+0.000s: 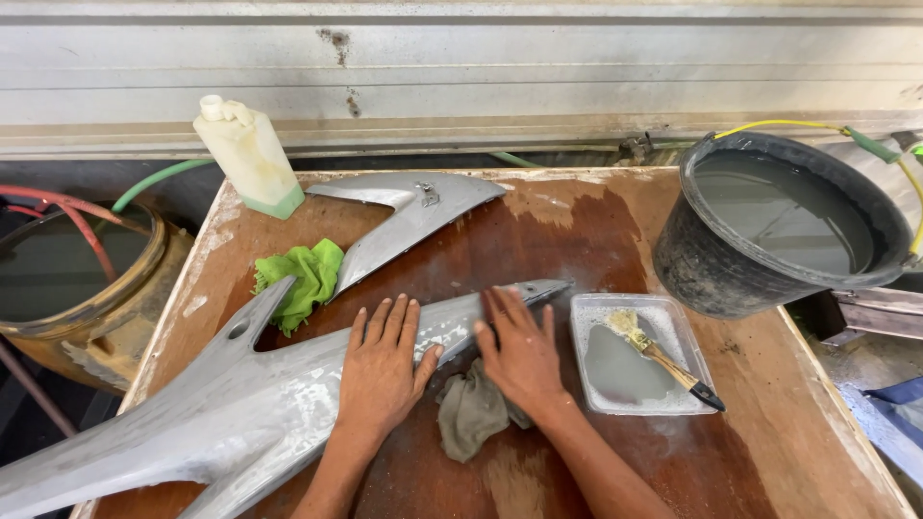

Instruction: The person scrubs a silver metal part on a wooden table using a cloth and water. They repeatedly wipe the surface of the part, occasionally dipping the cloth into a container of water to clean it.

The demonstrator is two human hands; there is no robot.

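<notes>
**Two open hands pressed on a grey panel**

The grey panel [288,394] is lain on the counter [596,240]. It is pressed by the left hand [382,370] and the right hand [519,351], each grip open and flat. A grey rag [471,413] is seen just below the right hand, perhaps touching it. A tray [673,317] with a brush [663,358] is placed just right of it.

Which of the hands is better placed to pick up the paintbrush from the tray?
The right hand, probably: it rests on the grey panel right beside the clear tray holding the paintbrush; the left hand lies farther away.
</notes>
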